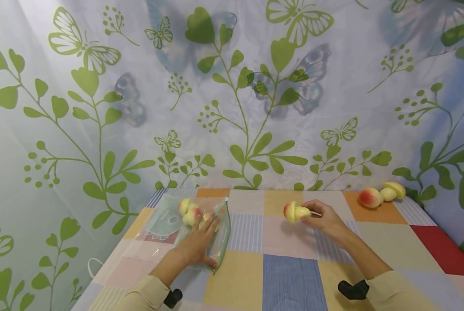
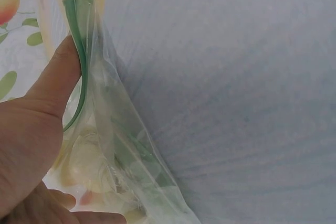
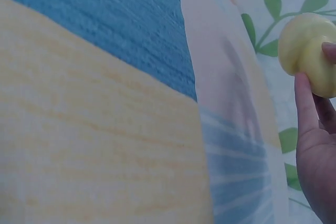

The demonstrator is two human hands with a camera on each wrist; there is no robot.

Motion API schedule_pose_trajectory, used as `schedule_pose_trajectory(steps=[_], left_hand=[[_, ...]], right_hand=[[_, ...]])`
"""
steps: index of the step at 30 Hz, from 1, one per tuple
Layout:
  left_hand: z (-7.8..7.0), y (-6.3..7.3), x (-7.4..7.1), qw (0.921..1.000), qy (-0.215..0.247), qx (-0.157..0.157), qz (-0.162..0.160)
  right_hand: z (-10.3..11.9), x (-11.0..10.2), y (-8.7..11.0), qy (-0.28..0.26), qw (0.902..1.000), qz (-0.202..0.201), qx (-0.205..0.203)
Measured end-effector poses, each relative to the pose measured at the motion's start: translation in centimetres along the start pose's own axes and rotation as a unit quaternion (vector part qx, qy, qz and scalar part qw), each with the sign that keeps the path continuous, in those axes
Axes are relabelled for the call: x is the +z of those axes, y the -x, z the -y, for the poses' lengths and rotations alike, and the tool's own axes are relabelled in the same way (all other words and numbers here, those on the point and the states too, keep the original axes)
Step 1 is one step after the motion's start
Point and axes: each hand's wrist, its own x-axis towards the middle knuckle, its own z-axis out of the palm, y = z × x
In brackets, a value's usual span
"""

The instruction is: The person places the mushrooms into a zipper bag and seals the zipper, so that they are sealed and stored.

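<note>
My right hand pinches a toy mushroom by its pale stem, held above the table with the red-tinged cap pointing left. In the right wrist view, the fingertips and thumb meet on the stem of this yellow mushroom. My left hand rests with spread fingers on a clear zip bag lying at the left. The left wrist view has the thumb straight along the bag's green zip edge. Inside the bag are several yellow-and-red toy mushrooms, partly covered by the left fingers.
Two more toy mushrooms, one with a red cap facing forward and one with a yellow cap, lie at the table's back right. A patchwork-patterned cloth covers the table. Behind it hangs a leaf-and-butterfly curtain.
</note>
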Motion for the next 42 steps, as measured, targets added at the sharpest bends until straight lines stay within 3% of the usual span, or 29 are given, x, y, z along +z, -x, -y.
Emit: schedule_pose_trajectory(steps=[7,19,29,42], left_hand=[[0.0,0.0,0.2,0.9992,0.032,-0.022,0.006],[-0.2,0.0,0.5,0.9984,0.049,-0.024,0.014],[0.0,-0.1,0.5,0.9997,0.024,-0.009,0.006],[0.0,-0.1,0.3,0.999,0.041,-0.015,0.006]], right_hand=[[-0.3,1.2,-1.0,-0.006,0.9999,0.009,-0.006],[-0.5,4.0,-2.2,-0.003,0.9995,0.031,-0.008],[0.4,6.4,-3.9,-0.02,0.9981,0.05,-0.029],[0.7,9.7,-5.6,-0.029,0.9942,0.1,-0.025]])
